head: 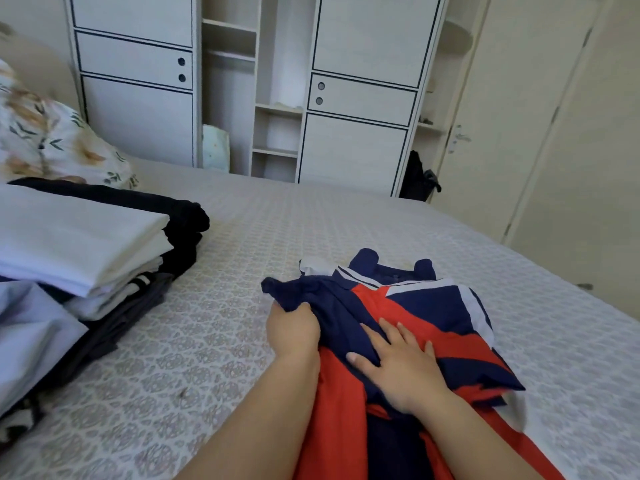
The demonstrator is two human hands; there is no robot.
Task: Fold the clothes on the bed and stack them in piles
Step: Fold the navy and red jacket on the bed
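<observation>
Left hand: the left hand [292,329] lies at the left edge of the garment, its fingers curled round a bunched fold of navy cloth; the fingertips are hidden under the fabric.
Right hand: the right hand [398,362] rests palm down on the garment, fingers [389,329] straight and spread, pressing the cloth flat and gripping nothing.
Garment: a navy, red and white shirt [415,306] lies on the bed directly under both hands, partly folded; its collar end is beyond the fingertips, its red lower part runs back beneath the forearms toward the bottom of the view.
Navy fold: the bunched navy portion rises just past the left knuckles and is touching them.
Bed: the patterned bedspread [242,254] carries everything; bare cover shows to the left of the left hand and beyond the shirt.
Folded pile: a stack of folded clothes [79,244], white pieces above, black and grey below, sits well to the left of the left hand, apart from the shirt.
Pale blue cloth: a light blue piece [31,327] lies at the near end of that stack.
Pillow: a floral pillow [45,140] lies behind the stack, far from both hands.
Wardrobe: a white wardrobe [263,81] with open middle shelves stands past the far edge of the bed.
Door: a cream door [512,116] stands right of the wardrobe.
</observation>
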